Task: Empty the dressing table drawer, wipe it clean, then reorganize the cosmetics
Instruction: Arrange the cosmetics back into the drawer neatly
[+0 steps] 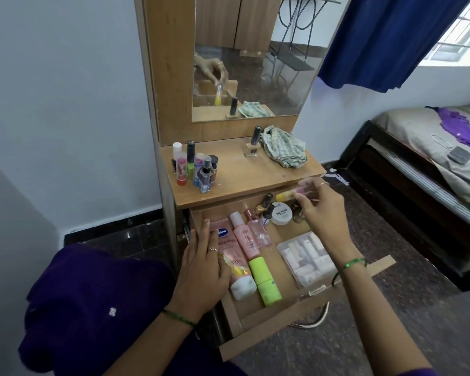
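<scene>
Yellow-capped tube pinched in my right hand, I am holding it over the open drawer's back corner to stow it, while my left hand is lying flat on the lotion tube, steadying it.

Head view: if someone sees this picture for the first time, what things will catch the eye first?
First, the open drawer at the centre, where a pink lotion tube, a green bottle and a clear plastic box lie. Above its back, the right hand pinches a small yellow-ended tube, while the left hand rests on the drawer's left side. On the tabletop, a cluster of small bottles stands at the left, a checked cloth at the right.
</scene>
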